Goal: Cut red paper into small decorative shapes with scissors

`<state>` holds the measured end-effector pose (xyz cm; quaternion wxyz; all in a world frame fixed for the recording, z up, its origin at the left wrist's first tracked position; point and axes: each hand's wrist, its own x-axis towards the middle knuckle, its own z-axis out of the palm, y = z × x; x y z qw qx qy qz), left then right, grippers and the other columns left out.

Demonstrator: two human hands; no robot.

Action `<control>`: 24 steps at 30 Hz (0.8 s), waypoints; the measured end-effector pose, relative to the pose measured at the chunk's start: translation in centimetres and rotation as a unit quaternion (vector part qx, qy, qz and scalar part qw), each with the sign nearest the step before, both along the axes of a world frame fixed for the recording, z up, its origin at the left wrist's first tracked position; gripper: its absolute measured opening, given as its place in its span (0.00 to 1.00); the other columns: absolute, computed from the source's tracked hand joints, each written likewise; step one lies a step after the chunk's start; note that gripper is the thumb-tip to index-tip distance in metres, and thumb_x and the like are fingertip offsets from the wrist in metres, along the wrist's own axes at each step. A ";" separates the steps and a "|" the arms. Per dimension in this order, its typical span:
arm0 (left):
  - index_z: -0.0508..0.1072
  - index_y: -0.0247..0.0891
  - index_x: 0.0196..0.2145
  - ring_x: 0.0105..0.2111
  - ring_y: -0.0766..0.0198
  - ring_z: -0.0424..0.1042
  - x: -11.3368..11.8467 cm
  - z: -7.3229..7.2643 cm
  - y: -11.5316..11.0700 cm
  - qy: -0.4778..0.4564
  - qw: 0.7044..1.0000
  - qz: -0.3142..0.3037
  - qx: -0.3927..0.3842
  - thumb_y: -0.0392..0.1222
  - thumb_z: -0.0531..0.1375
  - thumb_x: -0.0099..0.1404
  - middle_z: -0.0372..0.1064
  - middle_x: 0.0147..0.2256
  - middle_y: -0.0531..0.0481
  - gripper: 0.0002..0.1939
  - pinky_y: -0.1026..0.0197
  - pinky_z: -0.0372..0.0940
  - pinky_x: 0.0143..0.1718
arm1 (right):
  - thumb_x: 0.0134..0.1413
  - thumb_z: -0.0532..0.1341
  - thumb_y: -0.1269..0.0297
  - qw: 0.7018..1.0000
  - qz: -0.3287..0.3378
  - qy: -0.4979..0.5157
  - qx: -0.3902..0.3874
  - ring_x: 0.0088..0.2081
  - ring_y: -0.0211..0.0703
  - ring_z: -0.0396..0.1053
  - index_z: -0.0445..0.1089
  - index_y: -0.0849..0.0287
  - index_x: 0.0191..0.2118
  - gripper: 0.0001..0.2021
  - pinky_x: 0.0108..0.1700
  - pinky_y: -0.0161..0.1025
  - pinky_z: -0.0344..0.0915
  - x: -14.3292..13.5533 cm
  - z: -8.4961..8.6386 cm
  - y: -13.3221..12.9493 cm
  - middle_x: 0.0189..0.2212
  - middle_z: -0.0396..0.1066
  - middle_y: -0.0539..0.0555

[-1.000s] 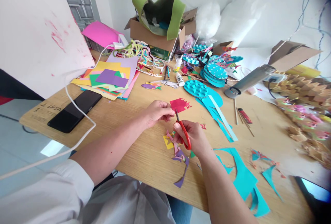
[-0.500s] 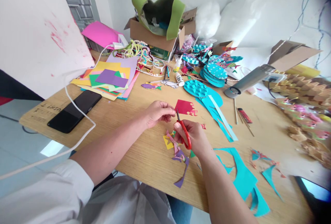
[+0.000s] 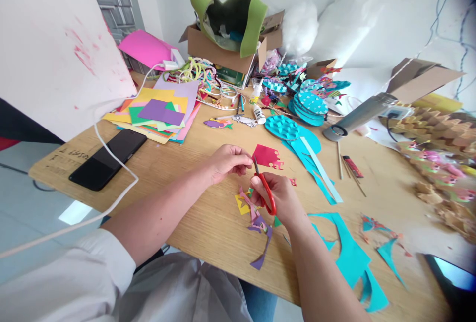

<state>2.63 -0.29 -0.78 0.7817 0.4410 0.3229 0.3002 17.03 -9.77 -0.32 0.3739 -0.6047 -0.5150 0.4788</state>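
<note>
My right hand (image 3: 279,195) grips red-handled scissors (image 3: 268,198), their blades pointing up and away from me. Close to the blade tips, my left hand (image 3: 233,162) is pinched, thumb against fingers; whatever it holds is too small or hidden to make out. Just beyond the blades is a piece of red paper (image 3: 266,155) with a jagged, cut-out right edge. Below my hands lie a yellow paper scrap (image 3: 242,205) and curled purple scraps (image 3: 263,242), with pink and green bits among them.
Coloured paper sheets (image 3: 156,113) and a black phone (image 3: 107,158) lie to the left, crossed by a white cable (image 3: 122,168). Blue offcuts (image 3: 353,252) are at the right, near a metal flask (image 3: 359,116). Glue bottles (image 3: 259,113) and a cardboard box (image 3: 215,51) stand behind.
Both hands and the scissors hold nearly the same pose. The whole view has shifted very slightly; nothing else visibly differs.
</note>
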 end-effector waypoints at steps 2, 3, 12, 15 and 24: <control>0.71 0.30 0.24 0.18 0.73 0.64 0.0 0.0 0.0 -0.002 1.000 0.002 -0.004 0.32 0.62 0.50 0.69 0.20 0.52 0.02 0.66 0.58 0.22 | 0.45 0.65 0.41 1.000 -0.001 0.000 0.003 0.15 0.37 0.65 0.63 0.59 0.22 0.24 0.17 0.32 0.60 0.0 -0.1 0.0 0.14 0.70 0.52; 0.72 0.30 0.24 0.18 0.73 0.64 0.0 0.1 0.1 -0.002 1.000 0.004 -0.006 0.32 0.62 0.50 0.69 0.21 0.52 0.02 0.66 0.58 0.22 | 0.45 0.65 0.41 1.000 -0.002 -0.001 0.005 0.15 0.37 0.65 0.63 0.59 0.21 0.24 0.17 0.32 0.60 0.0 -0.1 0.0 0.14 0.70 0.52; 0.72 0.31 0.25 0.17 0.73 0.64 0.1 -0.2 -0.1 -0.002 1.000 0.001 0.001 0.32 0.63 0.49 0.68 0.20 0.53 0.03 0.66 0.58 0.22 | 0.44 0.66 0.42 1.000 -0.003 0.005 0.006 0.14 0.36 0.64 0.65 0.59 0.23 0.23 0.18 0.32 0.61 0.0 0.0 0.0 0.14 0.70 0.51; 0.72 0.31 0.25 0.17 0.73 0.64 0.1 -0.2 -0.1 -0.004 1.000 0.000 0.000 0.32 0.63 0.49 0.68 0.20 0.53 0.03 0.66 0.57 0.22 | 0.45 0.65 0.41 1.000 0.001 0.000 0.006 0.15 0.37 0.65 0.64 0.59 0.22 0.24 0.19 0.32 0.61 0.0 0.2 0.0 0.15 0.71 0.52; 0.72 0.31 0.25 0.18 0.73 0.65 0.1 0.0 -0.2 0.007 1.000 -0.006 0.004 0.33 0.63 0.49 0.69 0.20 0.52 0.04 0.67 0.57 0.23 | 0.46 0.64 0.41 1.000 0.016 -0.004 0.005 0.15 0.37 0.65 0.67 0.60 0.22 0.24 0.19 0.33 0.61 0.1 0.1 0.0 0.15 0.71 0.53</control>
